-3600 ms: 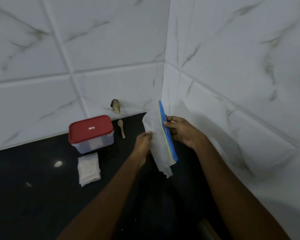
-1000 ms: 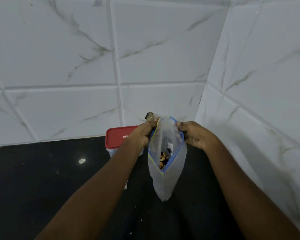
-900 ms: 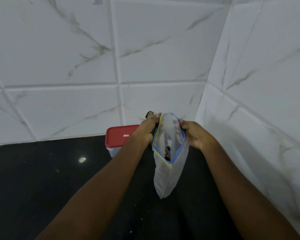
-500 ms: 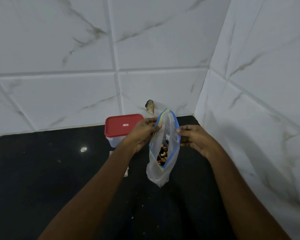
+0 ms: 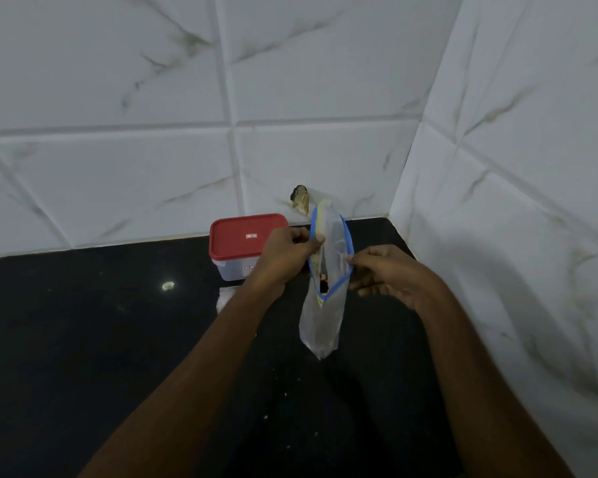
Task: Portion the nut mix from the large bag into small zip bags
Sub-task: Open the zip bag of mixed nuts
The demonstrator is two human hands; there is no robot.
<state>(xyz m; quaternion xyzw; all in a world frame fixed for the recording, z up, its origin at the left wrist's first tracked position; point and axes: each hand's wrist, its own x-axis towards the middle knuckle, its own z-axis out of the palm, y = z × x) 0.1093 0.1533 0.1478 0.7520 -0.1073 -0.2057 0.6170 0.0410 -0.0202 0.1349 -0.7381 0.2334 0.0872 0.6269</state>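
From the head camera I look down at a glossy black counter point(image 5: 83, 339) tucked into a corner of white, grey-veined marble-look tiles point(image 5: 118, 81), with a small bright reflection on the dark surface and a few pale specks near my end of it. My left hand point(image 5: 283, 257) pinches the left lip of a clear, thin plastic zip bag point(image 5: 321, 322) between thumb and fingers, closed on the film. My right hand point(image 5: 384, 270) pinches the opposite lip with its fingertips, the other fingers loosely curled. Together they spread the mouth into a narrow almond-shaped opening edged by a blue zip strip with a yellow line beside it. The bag hangs upright between the two hands, held above the counter in front of the corner, its soft body tapering to a crumpled point below. Through the opening I see a small dark and tan cluster of nut mix point(image 5: 323, 282) low inside; I cannot make out single pieces. Behind my left hand stands a rounded rectangular translucent plastic box with a smooth red lid point(image 5: 247, 236), close to the back wall. Just below the box, a bit of white, flat material point(image 5: 223, 298) peeks out beside my left forearm. On the back wall just above the counter line is a rough dark patch point(image 5: 299, 198).
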